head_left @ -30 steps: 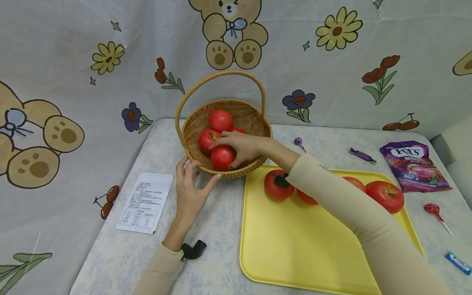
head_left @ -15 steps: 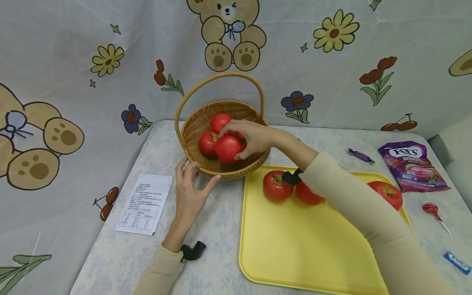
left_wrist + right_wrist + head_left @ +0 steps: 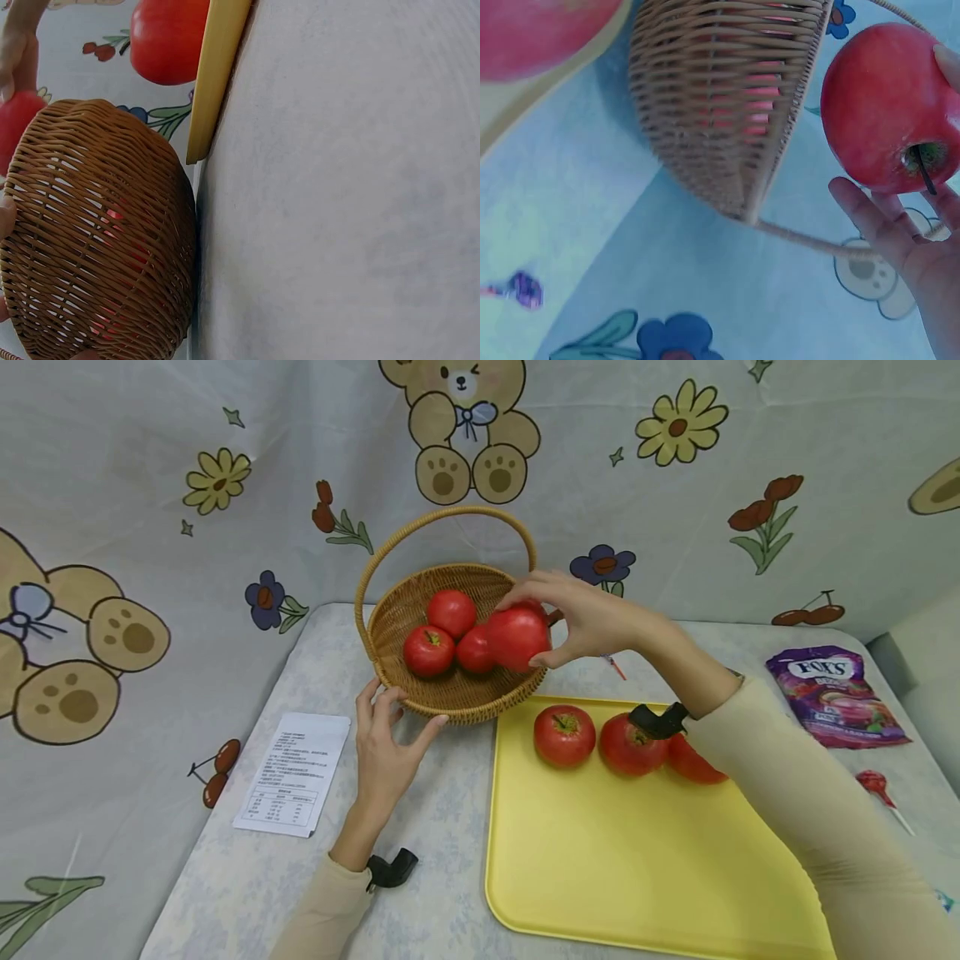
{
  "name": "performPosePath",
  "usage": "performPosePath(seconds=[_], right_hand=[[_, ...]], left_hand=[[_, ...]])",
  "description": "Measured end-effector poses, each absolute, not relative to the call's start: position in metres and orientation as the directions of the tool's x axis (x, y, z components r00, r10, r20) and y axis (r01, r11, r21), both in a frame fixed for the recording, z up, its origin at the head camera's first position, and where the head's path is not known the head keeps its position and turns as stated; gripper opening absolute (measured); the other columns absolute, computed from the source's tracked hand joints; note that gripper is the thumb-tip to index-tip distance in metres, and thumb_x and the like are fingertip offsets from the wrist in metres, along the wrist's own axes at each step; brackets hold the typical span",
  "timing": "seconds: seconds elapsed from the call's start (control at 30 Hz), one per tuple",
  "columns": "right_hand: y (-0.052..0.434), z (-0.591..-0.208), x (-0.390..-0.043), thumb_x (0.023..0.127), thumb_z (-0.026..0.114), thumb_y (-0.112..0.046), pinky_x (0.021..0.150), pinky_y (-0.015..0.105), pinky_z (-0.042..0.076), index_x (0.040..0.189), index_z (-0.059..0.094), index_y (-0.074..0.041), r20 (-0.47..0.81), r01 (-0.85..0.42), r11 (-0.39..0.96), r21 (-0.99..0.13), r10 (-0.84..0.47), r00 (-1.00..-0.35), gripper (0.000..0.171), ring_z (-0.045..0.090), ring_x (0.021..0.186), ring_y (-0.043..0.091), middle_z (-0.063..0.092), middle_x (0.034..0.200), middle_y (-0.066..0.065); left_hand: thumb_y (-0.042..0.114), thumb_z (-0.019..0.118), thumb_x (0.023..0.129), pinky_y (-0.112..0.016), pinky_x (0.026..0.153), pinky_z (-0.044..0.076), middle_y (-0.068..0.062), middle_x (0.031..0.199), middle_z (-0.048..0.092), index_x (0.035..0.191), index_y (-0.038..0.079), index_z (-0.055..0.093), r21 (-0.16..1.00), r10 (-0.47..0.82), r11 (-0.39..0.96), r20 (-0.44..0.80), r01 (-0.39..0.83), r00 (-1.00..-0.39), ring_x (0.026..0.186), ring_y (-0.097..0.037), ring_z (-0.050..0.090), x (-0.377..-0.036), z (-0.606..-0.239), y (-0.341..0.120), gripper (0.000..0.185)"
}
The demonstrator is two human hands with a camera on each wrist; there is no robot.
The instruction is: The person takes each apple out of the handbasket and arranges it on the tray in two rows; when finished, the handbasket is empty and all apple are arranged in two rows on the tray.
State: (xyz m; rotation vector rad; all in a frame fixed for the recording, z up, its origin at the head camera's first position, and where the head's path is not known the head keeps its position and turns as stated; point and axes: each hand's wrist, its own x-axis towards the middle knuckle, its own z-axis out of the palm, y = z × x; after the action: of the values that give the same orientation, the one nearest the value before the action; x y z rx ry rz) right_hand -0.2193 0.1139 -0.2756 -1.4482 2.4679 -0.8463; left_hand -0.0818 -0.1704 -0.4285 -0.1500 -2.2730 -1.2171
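**Red fruit lifted above a wicker basket**

A pale bench (image 3: 450, 827) carries a yellow tray (image 3: 637, 868) holding three tomatoes (image 3: 564, 736) and, beside it, a wicker basket (image 3: 450, 697) with three more. The left hand (image 3: 386, 747) rests against the basket's near rim, fingers loosely spread and grasping nothing. The right hand (image 3: 592, 618) grips a red fruit (image 3: 517, 637) above the basket's right edge; it may be an apple. It looks smooth, firm and bruisable: hold it around its widest part.
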Motion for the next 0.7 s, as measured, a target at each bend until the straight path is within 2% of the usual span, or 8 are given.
performPosePath(seconds=[0.23, 0.5, 0.7], right_hand=[[0.14, -0.274, -0.189, 0.072, 0.086, -0.017, 0.082, 0.032, 0.055, 0.133, 0.055, -0.024, 0.129, -0.785, 0.373, -0.494, -0.862, -0.49, 0.069, 0.045, 0.115, 0.014, 0.052, 0.128, -0.003], [0.157, -0.289, -0.147, 0.075, 0.086, -0.019, 0.093, 0.032, 0.055, 0.135, 0.052, -0.031, -0.07, -0.703, 0.445, -0.555, -0.867, -0.493, 0.07, 0.046, 0.123, 0.011, 0.048, 0.135, -0.012], [0.16, -0.31, -0.124, 0.074, 0.084, -0.021, 0.095, 0.035, 0.053, 0.131, 0.05, -0.032, -0.089, -0.706, 0.403, -0.583, -0.895, -0.438, 0.067, 0.043, 0.122, 0.009, 0.049, 0.132, -0.017]], left_hand=[[0.033, 0.084, 0.078, -0.043, 0.091, 0.058, -0.022, 0.142, 0.039, 0.116, 0.002, 0.054, 0.737, -0.16, 0.593, 0.502, 0.324, -0.85, 0.137, -0.033, 0.04, -0.08, -0.426, -0.17, 0.057], [0.031, 0.086, 0.076, -0.046, 0.09, 0.058, -0.023, 0.142, 0.038, 0.116, 0.002, 0.054, 0.733, -0.157, 0.592, 0.513, 0.335, -0.844, 0.136, -0.036, 0.04, -0.081, -0.429, -0.171, 0.058], [0.032, 0.085, 0.077, -0.046, 0.091, 0.057, -0.022, 0.143, 0.038, 0.116, 0.005, 0.053, 0.736, -0.157, 0.592, 0.506, 0.329, -0.848, 0.137, -0.034, 0.04, -0.08, -0.427, -0.171, 0.057]])
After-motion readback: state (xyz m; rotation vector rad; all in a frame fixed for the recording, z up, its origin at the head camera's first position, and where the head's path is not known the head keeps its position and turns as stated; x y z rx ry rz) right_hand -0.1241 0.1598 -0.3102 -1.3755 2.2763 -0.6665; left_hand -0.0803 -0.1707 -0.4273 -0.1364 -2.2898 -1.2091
